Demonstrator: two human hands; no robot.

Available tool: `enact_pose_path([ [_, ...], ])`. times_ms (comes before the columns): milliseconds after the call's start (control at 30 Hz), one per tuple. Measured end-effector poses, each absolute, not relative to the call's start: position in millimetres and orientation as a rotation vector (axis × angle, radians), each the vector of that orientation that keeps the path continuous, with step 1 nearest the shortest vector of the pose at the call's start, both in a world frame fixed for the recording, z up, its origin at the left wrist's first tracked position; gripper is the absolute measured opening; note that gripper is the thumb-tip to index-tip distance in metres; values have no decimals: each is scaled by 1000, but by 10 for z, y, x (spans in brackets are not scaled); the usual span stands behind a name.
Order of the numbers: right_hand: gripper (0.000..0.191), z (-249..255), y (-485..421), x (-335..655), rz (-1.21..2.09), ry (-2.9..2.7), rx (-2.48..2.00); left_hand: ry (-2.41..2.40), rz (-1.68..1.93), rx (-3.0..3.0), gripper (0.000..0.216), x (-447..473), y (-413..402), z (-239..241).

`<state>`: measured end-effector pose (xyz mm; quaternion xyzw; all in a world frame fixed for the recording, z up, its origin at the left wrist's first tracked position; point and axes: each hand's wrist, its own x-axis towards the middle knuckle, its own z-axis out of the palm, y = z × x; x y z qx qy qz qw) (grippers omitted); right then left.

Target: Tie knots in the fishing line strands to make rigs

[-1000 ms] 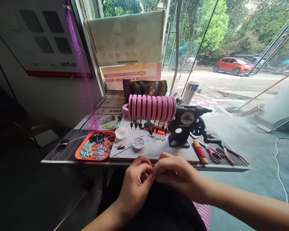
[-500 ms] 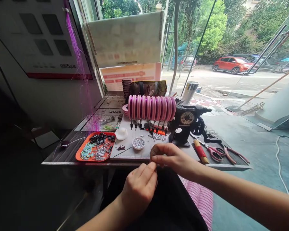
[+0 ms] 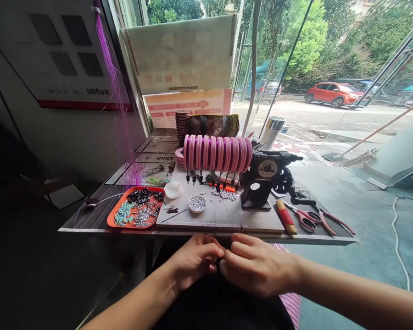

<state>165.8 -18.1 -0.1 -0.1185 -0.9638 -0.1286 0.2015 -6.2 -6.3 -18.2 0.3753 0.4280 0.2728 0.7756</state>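
My left hand (image 3: 196,259) and my right hand (image 3: 258,266) meet fingertip to fingertip just below the table's front edge (image 3: 206,232), over my dark lap. Both are pinched closed on something too small to make out; thin lines (image 3: 216,208) run from the hands up across a white mat (image 3: 223,213) to a row of pink spools (image 3: 216,153). A small white bowl of beads (image 3: 197,204) sits on the mat ahead of my left hand.
An orange tray (image 3: 136,213) of small metal and black parts lies at the left. A black hand-crank winder (image 3: 266,181) stands right of the spools, with a red-handled tool (image 3: 286,216), scissors (image 3: 304,219) and pliers (image 3: 333,221) beyond. Purple strands (image 3: 115,91) hang at the left wall.
My right hand came back down from the mat's edge to below the table, and both hands joined again, pinched together lower over my lap.
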Motion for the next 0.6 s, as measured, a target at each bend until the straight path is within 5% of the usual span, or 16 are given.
enact_pose_path([
  [267,27,-109,-235,1618,-388,-2586,-367,949,609,788,5,-68,-99,-162],
  [600,19,87,-246,1625,207,-2762,-539,1050,706,1152,6,-121,-67,-99],
])
